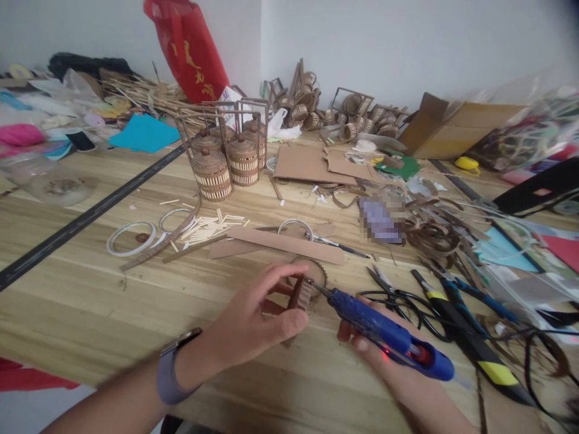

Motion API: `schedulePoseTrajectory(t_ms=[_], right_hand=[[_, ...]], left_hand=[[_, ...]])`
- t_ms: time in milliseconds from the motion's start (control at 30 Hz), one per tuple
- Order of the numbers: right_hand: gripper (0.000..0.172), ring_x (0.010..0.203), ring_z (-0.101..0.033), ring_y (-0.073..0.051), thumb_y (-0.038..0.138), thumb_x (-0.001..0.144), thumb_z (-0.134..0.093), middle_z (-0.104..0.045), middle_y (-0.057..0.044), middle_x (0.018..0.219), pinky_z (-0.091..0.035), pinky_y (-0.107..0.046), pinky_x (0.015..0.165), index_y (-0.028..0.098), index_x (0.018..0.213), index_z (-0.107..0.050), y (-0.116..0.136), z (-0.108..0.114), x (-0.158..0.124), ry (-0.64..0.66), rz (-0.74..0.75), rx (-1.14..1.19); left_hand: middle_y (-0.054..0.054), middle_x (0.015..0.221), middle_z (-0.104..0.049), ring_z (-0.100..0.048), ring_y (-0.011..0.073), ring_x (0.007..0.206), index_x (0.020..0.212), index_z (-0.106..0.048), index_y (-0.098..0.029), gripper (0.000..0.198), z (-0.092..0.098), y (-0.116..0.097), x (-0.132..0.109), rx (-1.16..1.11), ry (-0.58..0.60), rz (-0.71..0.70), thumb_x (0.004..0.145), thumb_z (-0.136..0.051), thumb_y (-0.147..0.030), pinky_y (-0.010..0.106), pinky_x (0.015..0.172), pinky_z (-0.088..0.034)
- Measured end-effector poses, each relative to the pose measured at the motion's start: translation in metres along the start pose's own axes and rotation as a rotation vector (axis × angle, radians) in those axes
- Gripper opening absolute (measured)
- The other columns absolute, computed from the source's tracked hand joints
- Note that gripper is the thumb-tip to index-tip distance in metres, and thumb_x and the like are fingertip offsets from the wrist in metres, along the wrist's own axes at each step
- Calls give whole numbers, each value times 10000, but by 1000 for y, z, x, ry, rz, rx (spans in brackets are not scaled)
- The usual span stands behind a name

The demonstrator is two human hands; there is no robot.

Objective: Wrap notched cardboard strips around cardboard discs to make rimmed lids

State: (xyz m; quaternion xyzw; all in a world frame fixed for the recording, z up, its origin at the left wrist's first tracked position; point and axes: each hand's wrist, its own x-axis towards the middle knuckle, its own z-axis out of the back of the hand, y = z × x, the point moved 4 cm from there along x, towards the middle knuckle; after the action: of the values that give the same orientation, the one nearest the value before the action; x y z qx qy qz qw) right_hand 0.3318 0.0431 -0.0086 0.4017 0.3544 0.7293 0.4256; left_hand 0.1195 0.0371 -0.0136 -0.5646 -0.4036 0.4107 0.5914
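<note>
My left hand pinches a small brown corrugated strip piece between thumb and fingers, above the wooden table. In my right hand is a blue hot glue gun with a small red light glowing on it. The gun's metal nozzle points left and meets, or nearly meets, the upper edge of the brown piece; whether they touch I cannot tell. Just behind my left fingertips lies a round brown ring with a toothed edge, partly hidden by the hand.
Scissors and a black-and-yellow cutter lie to the right. Ahead are cardboard strips, pale sticks and tape rolls. Small lidded baskets with tall handles stand behind them. An open cardboard box sits at the back.
</note>
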Motion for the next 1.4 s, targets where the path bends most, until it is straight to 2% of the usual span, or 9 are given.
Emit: schedulePoseTrajectory(t_ms=[200,400,600,767,1000,1100,1167,1267,1400], right_hand=[[339,644,-633,-176,551,879,-602,-671,-7,679,-510,-262,615,264,716,-677,0,-1,0,6,14,-19],[266,608,-625,-165,487,881,-619,-669,12,674,-505,-257,582,277,727,-670,0,0,0,8,34,-51],[337,623,-634,-171,541,866,-611,-667,-2,682,-517,-267,595,252,697,-654,-1,0,0,20,-1,-81],[287,616,-636,-170,521,853,-633,-672,6,699,-511,-260,572,271,716,-669,0,2,1,45,4,-66],[278,651,-639,-200,519,827,-655,-671,-10,691,-525,-301,607,279,688,-677,0,3,-1,-10,-68,-28],[222,640,-652,-194,456,814,-682,-682,-14,692,-536,-294,594,260,711,-679,-5,4,0,-68,-77,-70],[158,659,-679,-198,392,795,-713,-708,-19,721,-554,-294,608,254,740,-663,-7,5,-1,-151,-59,-85],[119,730,-706,-199,315,777,-741,-735,-19,796,-577,-300,674,257,804,-641,-7,1,-3,-232,-32,-83],[116,714,-699,-174,247,793,-731,-737,5,809,-576,-296,698,261,831,-622,1,-7,-4,-181,55,-58]], left_hand=[[63,1283,-559,-589,235,1071,1311,-561,-331,526,-1,0,0,-3,0,42,843,-682,-536,256,726,-552],[47,1322,-533,-572,241,1119,1321,-549,-351,507,2,-2,0,90,-34,-2,859,-665,-525,281,799,-569],[35,1358,-513,-557,244,1169,1325,-529,-360,495,1,-2,-1,174,-32,-56,869,-662,-499,307,844,-577],[47,1343,-513,-558,239,1163,1314,-537,-346,478,-3,-2,0,197,-4,-63,874,-661,-485,298,834,-580],[86,1325,-529,-521,271,1219,1310,-541,-270,495,-2,-7,1,301,-45,-106,869,-675,-449,383,965,-522],[84,1342,-521,-528,262,1207,1307,-543,-271,489,0,-6,2,233,-55,-43,873,-662,-464,354,914,-544],[80,1321,-541,-566,250,1141,1302,-550,-279,498,-2,-3,2,172,-12,28,869,-652,-501,317,824,-563],[82,1219,-602,-615,229,1004,1288,-573,-260,522,-11,1,0,107,132,133,862,-632,-554,281,705,-554],[79,1107,-643,-631,205,873,1271,-602,-229,546,-22,4,-2,117,238,160,848,-635,-572,269,639,-531]])
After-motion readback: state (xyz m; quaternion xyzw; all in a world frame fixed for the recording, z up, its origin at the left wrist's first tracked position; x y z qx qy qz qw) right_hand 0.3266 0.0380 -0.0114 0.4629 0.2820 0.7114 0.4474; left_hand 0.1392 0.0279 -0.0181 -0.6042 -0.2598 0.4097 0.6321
